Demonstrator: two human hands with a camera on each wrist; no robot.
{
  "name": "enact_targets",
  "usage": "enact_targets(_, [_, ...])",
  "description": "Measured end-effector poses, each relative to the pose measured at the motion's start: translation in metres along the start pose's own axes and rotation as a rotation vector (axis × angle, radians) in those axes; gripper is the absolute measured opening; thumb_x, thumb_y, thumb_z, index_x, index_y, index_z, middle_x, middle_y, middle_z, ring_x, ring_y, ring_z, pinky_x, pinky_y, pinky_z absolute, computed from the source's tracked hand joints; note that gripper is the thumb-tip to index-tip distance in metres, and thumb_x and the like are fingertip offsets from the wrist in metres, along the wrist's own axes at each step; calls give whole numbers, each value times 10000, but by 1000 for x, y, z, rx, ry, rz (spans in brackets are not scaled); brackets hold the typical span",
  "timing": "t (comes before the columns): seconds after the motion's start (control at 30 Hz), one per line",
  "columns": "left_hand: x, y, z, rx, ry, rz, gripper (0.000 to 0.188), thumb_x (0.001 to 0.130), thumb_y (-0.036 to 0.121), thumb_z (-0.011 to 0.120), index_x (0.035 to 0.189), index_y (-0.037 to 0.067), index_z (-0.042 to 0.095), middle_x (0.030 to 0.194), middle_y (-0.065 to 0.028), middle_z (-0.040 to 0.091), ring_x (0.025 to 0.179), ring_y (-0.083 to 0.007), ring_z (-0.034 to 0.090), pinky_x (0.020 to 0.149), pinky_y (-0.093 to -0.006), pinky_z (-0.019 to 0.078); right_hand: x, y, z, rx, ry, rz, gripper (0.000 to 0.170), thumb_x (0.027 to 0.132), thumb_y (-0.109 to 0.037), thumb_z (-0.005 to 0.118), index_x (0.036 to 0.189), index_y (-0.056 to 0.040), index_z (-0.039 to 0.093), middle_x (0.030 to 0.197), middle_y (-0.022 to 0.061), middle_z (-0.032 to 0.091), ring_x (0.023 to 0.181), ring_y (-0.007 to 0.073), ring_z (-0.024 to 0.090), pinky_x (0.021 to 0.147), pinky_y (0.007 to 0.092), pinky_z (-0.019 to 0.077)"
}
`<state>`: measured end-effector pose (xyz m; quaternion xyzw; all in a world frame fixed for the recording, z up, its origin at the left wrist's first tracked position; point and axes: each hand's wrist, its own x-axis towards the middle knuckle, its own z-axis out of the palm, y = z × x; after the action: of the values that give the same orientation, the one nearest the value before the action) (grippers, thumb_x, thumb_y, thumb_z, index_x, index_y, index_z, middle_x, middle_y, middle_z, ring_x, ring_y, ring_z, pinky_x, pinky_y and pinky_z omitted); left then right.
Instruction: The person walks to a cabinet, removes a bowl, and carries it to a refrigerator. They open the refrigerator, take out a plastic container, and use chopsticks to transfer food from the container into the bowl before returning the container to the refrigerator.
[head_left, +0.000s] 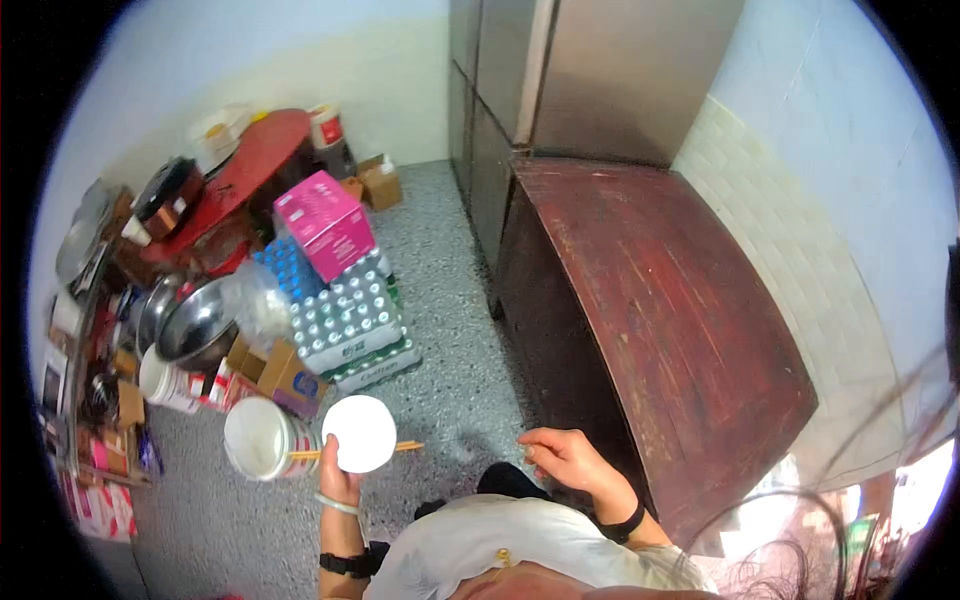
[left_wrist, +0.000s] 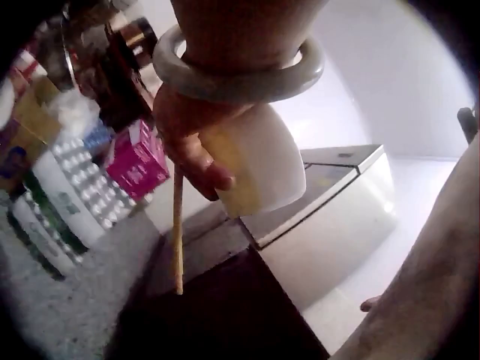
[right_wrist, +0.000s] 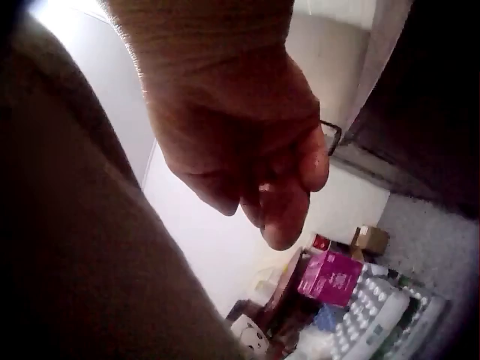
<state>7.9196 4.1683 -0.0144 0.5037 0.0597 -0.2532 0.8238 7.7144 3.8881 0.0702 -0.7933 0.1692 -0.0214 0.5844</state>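
The person's left hand has its fingers clamped round a white bowl and thin sticks like chopsticks, raised over the floor, well apart from the left edge of the wooden surface. The right hand, near that edge's lower end, holds nothing, its fingers loosely curled. Picking up appears done, with bowl and chopsticks both in hand; neither is yet set down.
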Motion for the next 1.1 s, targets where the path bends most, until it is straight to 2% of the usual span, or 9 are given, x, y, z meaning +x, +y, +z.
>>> enact_targets(0.1, [96, 2, 61, -125, -34, -8, 484, 896, 371, 382, 1231, 22, 401, 1096, -113, 568, 886, -250, 609, 563, -323, 524, 57, 22, -18, 0, 148, 53, 207, 849, -76, 517, 1018, 28, 575, 708, 49, 593, 578, 93, 569, 529, 231, 474])
enact_targets(0.17, [147, 6, 97, -27, -255, -128, 486, 886, 387, 391, 1220, 35, 410, 1064, -108, 580, 836, -240, 618, 515, -323, 515, 103, 28, -36, -5, 193, 82, 203, 842, -63, 518, 1012, 32, 574, 698, 55, 586, 571, 95, 567, 528, 233, 472])
enact_targets(0.23, [195, -2, 125, -24, -228, -203, 489, 880, 396, 399, 1216, 41, 411, 1047, -109, 584, 807, -234, 620, 494, -325, 510, 153, 37, -56, -82, 230, 38, 186, 835, -58, 521, 985, 34, 579, 698, 66, 584, 564, 97, 566, 522, 235, 468])
enact_targets(0.3, [253, 1, 161, -32, -205, -228, 493, 873, 404, 407, 1213, 47, 412, 1031, -109, 588, 777, -227, 622, 473, -327, 506, 217, 39, -86, -444, 322, -231, 170, 787, -85, 550, 922, 4, 603, 777, 142, 618, 670, 244, 619, 597, 314, 491])
enact_targets(0.4, [324, 26, 196, -21, -280, -243, 509, 862, 426, 417, 1224, 68, 403, 1022, -107, 593, 796, -234, 626, 463, -334, 508, 308, 23, -125, -596, 315, -255, 161, 761, -111, 567, 890, -20, 603, 810, 152, 615, 717, 310, 600, 619, 368, 490])
enact_targets(0.63, [454, 85, 230, -121, -20, -84, 519, 865, 426, 407, 1238, 66, 394, 1070, -129, 580, 831, -262, 627, 469, -336, 527, 534, -20, -173, -599, 221, -508, 156, 764, -164, 576, 882, -61, 578, 716, 141, 572, 625, 325, 576, 539, 407, 472])
enact_targets(0.8, [589, 99, 229, -60, 20, -4, 625, 830, 501, 431, 1267, 59, 369, 1103, -136, 564, 853, -266, 621, 479, -329, 534, 691, -42, -198, -739, 115, -378, 187, 762, -154, 573, 923, -61, 586, 800, 147, 579, 737, 330, 574, 628, 400, 471])
enact_targets(0.97, [713, 151, 292, -31, -49, -77, 623, 837, 511, 418, 1265, 61, 367, 1121, -130, 552, 870, -241, 615, 495, -334, 538, 845, -53, -230, -855, 155, -275, 211, 771, -175, 545, 948, -68, 585, 845, 131, 582, 836, 317, 560, 710, 408, 458])
enact_targets(1.1, [817, 175, 328, 6, -170, -75, 550, 856, 454, 406, 1257, 79, 376, 1116, -97, 548, 889, -227, 602, 527, -311, 509, 954, -38, -255, -754, 386, -164, 266, 765, -185, 548, 1008, -82, 580, 943, 126, 585, 935, 307, 541, 785, 398, 443])
